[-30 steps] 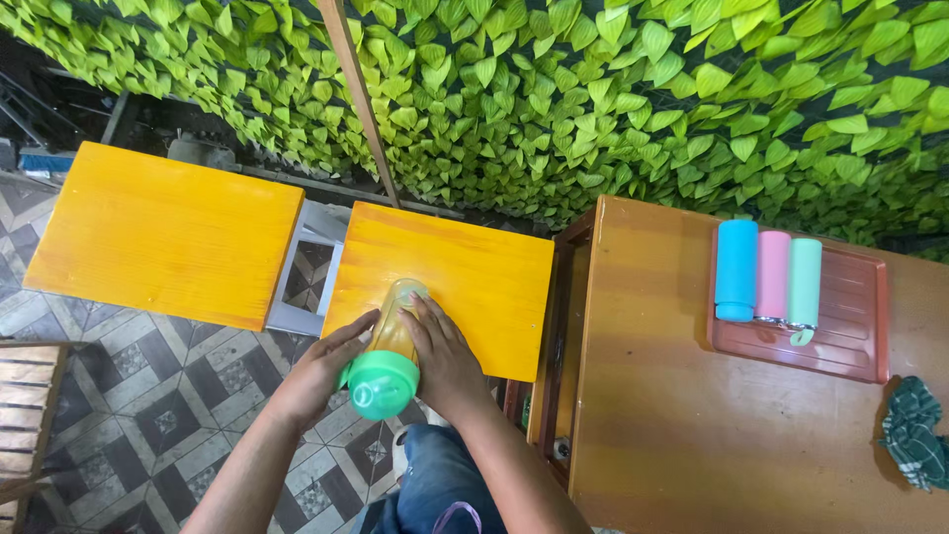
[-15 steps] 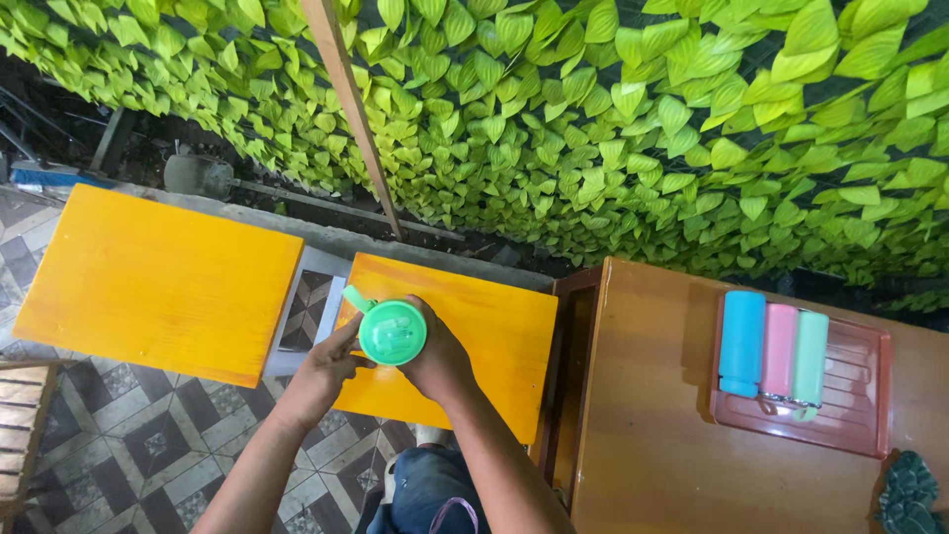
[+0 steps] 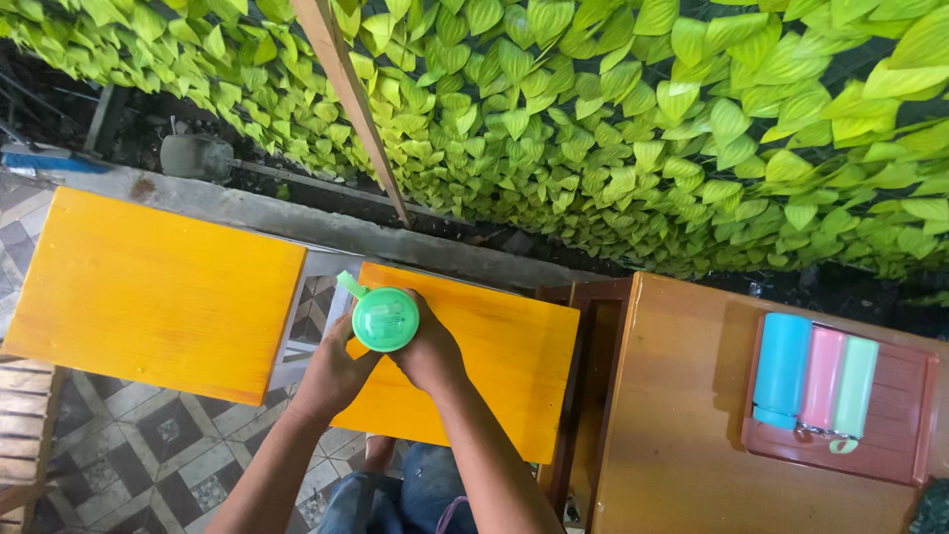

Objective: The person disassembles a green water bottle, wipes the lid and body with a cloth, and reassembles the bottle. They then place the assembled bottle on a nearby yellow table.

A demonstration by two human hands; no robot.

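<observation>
I hold a bottle with a round green lid (image 3: pixel 385 318) upright, seen from straight above, over the left end of a small orange table (image 3: pixel 494 356). A green spout or strap sticks out of the lid toward the upper left. My left hand (image 3: pixel 331 371) grips the bottle from the lower left. My right hand (image 3: pixel 430 351) wraps it from the right. The bottle's body is hidden under the lid and my hands.
A larger orange table (image 3: pixel 148 292) stands to the left. At right, a brown wooden table (image 3: pixel 672 425) carries a reddish tray (image 3: pixel 905 435) with blue, pink and mint bottles lying side by side. A leafy green wall and a slanted wooden pole (image 3: pixel 356 109) are beyond. Patterned tiles lie below.
The bottle has gone from lying tilted with its orange-yellow body showing to standing upright with only the green lid facing me. The view has shifted slightly.
</observation>
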